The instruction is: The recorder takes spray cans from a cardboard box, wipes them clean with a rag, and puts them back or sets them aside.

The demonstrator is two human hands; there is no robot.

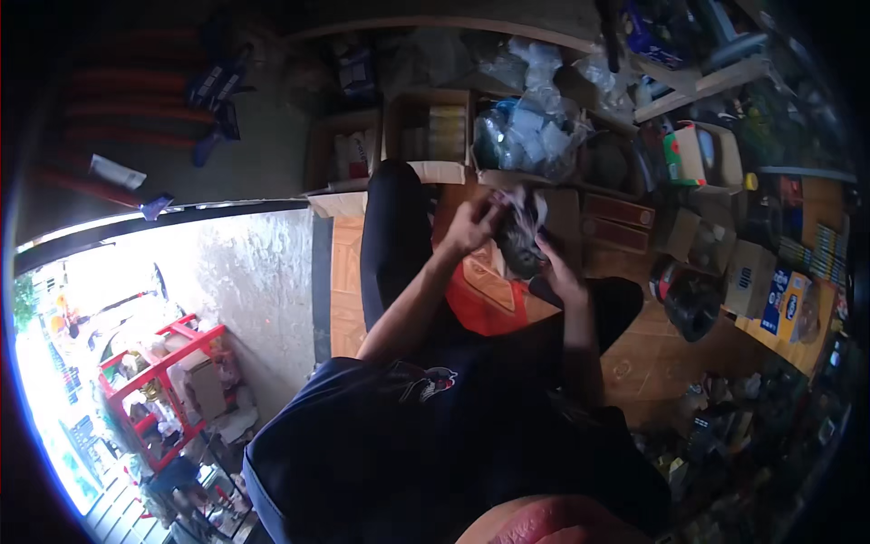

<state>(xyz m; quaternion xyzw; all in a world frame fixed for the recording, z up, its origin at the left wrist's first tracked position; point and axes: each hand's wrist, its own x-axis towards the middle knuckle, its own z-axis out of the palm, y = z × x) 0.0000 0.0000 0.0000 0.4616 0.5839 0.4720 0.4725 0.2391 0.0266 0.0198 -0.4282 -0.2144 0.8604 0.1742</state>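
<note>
Between my hands is a clear plastic bag (pixel 523 238) with something dark inside, which I cannot make out. My left hand (pixel 473 225) pinches the bag near its upper end, fingers closed. On its other side my right hand (pixel 564 275) grips the lower edge, with the thumb showing against it and the other fingers partly hidden. Beneath the bag, between my legs, lies an orange-red sheet or packet (pixel 485 304) with a tan patch.
Open cardboard boxes (pixel 426 127) stand in a row beyond my knees, one heaped with clear plastic bags (pixel 535 136). Flat brown boxes (pixel 616 222) and a dark round spool-like object (pixel 689 299) lie to the right. A red frame (pixel 163 381) stands at the left, past a wall.
</note>
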